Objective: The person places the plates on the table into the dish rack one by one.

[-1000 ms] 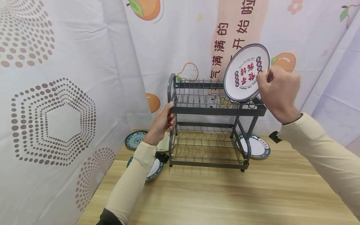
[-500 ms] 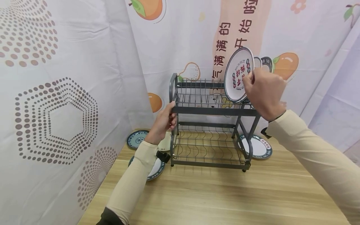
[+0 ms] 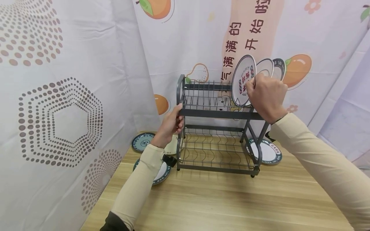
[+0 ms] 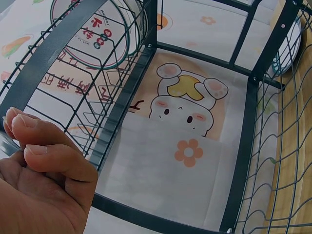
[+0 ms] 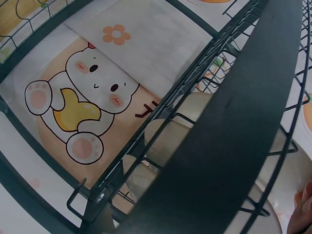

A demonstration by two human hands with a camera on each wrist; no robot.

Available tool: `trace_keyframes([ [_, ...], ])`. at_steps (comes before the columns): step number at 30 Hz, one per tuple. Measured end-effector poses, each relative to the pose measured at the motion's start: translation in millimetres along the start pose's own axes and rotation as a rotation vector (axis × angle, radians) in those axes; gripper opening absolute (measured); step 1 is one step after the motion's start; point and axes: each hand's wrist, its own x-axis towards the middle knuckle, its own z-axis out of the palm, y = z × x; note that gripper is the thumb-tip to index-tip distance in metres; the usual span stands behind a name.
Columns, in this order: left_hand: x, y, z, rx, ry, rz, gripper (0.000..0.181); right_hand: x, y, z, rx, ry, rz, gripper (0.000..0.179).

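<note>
A dark grey two-tier dish rack (image 3: 218, 113) stands on the wooden table. My left hand (image 3: 171, 123) grips its left front upright at the upper tier; in the left wrist view the fingers (image 4: 46, 156) are curled. With my right hand (image 3: 267, 96) I pinch the right edge of a white plate (image 3: 243, 80) with red characters and a dark rim. That plate stands tilted among the upper tier's wires, its lower edge inside. To its right, partly behind my hand, stand two more plates, a white plate (image 3: 267, 65) and a dark-rimmed plate (image 3: 279, 68).
Left of the rack lie a blue patterned plate (image 3: 141, 142), a cream plate (image 3: 172, 146) and a dark-rimmed white plate (image 3: 165, 175), partly covered by my arm. Another rimmed plate (image 3: 267, 153) lies to the right. Printed curtains (image 3: 162, 48) hang close behind and at the left.
My right hand has moved left and slightly down with the plate, which has turned more edge-on. Two plates behind it have come into view. My left hand keeps its grip on the rack.
</note>
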Motion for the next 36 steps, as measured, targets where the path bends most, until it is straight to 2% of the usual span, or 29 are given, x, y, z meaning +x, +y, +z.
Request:
trace_keyframes([
  [10, 1.5, -0.1, 1.1, 0.003, 0.002, 0.001, 0.059, 0.3, 1.7, 3.4, -0.036, -0.024, 0.013, 0.032],
  [27, 1.0, 0.5, 1.9, -0.002, 0.012, -0.011, 0.060, 6.5, -8.1, -11.2, -0.199, -0.361, 0.061, 0.042],
  [30, 1.1, 0.6, 2.0, -0.008, 0.016, -0.009, 0.060, 6.5, -7.7, -15.0, -0.202, -0.424, 0.067, 0.045],
  [32, 1.5, 0.5, 2.1, -0.007, 0.016, -0.008, 0.060, 5.6, -6.9, -16.6, -0.191, -0.442, 0.072, 0.046],
  [36, 2.3, -0.4, 2.0, -0.003, 0.012, -0.008, 0.060, 1.5, -4.5, -17.6, -0.174, -0.411, 0.052, 0.045],
])
